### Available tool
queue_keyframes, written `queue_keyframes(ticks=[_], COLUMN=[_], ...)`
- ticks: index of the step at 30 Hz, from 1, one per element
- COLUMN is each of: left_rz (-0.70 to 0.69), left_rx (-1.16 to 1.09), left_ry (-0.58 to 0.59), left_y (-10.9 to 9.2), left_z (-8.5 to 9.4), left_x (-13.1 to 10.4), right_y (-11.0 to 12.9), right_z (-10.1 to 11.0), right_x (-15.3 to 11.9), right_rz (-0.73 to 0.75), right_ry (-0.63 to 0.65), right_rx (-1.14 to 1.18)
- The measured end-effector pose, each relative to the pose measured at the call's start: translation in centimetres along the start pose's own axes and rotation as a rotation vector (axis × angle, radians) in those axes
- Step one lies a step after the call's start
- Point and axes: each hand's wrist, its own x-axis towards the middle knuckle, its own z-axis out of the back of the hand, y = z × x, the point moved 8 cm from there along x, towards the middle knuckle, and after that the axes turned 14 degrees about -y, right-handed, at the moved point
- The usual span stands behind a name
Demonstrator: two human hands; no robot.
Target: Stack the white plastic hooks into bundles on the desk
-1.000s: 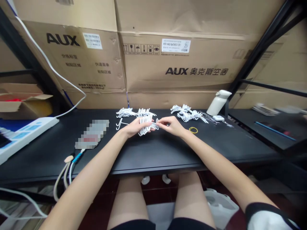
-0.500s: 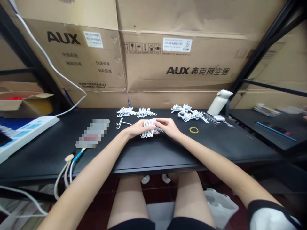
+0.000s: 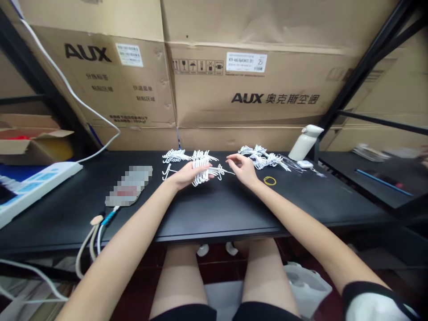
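My left hand [image 3: 183,176] is wrapped round a row of white wire hooks [image 3: 200,174], their bent ends lined up side by side and stems pointing right. A single white hook [image 3: 220,172] lies level just right of that row. Its thin stem runs into the closed thumb and fingers of my right hand [image 3: 246,169]. Behind my left hand are two piles of white hooks [image 3: 174,155], and one loose hook [image 3: 166,172] rests on the black table [image 3: 214,214] beside it. More bundled white hooks [image 3: 264,158] lie beyond my right hand.
A yellow rubber band [image 3: 269,184] lies right of my right hand. At the back right stands a white bottle [image 3: 305,143] near a small white case [image 3: 304,165]. A pixelated phone-like object [image 3: 130,185] with a cable and a power strip [image 3: 43,187] are at left. Cardboard boxes [image 3: 207,111] wall the back.
My right hand has moved right, away from the bundle, with a single hook at its fingers. My left hand has shifted slightly left and up with the row of hooks.
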Motion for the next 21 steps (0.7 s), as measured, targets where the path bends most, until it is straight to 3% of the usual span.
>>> queue_keyframes(ticks=[4,10,14,18,21], left_rz=[0.042,0.065,0.049,0.036,0.038], left_rx=[-0.051,-0.007,0.044,0.064,0.075], left_ry=[-0.015,0.017,0.077,0.088,0.099], left_y=[0.1,0.7,1.0,0.9,0.9], left_z=[0.4,0.4,0.2,0.0,-0.1], left_x=[0.1,0.3,0.2,0.1,0.0], right_y=[-1.2,-2.8,-3.0,-3.2,-2.2], right_z=[-1.0,-2.7,-2.2,-0.2,0.6], right_x=[-0.2,-1.1,-0.5,0.9,1.3], right_rz=[0.156,0.147,0.064,-0.168,-0.201], right_ry=[0.154,0.337,0.398,0.471,0.561], right_rx=[-0.286,-0.45,-0.36,-0.133,0.009])
